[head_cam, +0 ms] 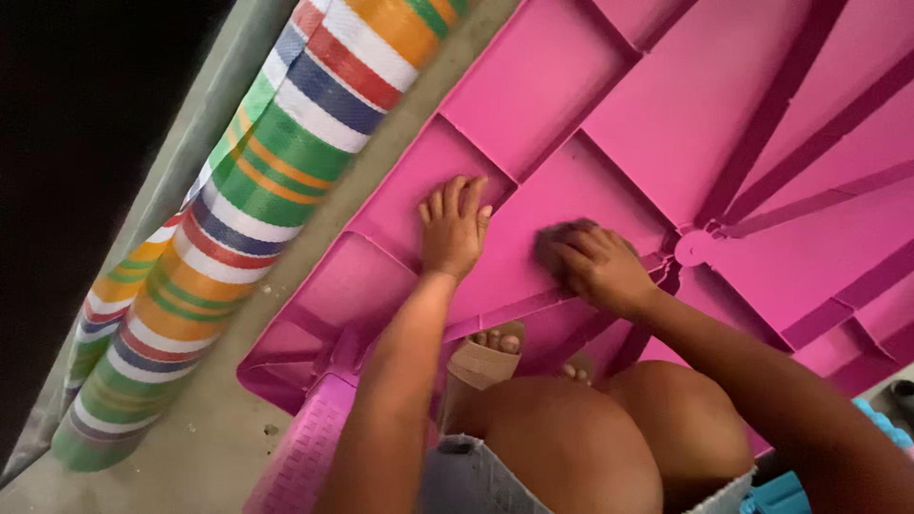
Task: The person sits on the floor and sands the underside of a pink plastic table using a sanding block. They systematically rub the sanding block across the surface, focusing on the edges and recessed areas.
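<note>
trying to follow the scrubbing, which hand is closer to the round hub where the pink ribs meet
Right. The right hand, closed on a dark scrubbing pad, sits just left of the round hub. The left hand lies flat on the pink panel, farther left.

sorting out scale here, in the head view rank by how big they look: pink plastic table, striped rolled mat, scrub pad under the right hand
1. pink plastic table
2. striped rolled mat
3. scrub pad, mostly hidden by the right hand

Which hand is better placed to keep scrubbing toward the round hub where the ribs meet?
Right. The right hand already grips a dark scrubbing pad pressed on the pink plastic panel, near the hub. The left hand lies flat and empty, farther from it.
</note>
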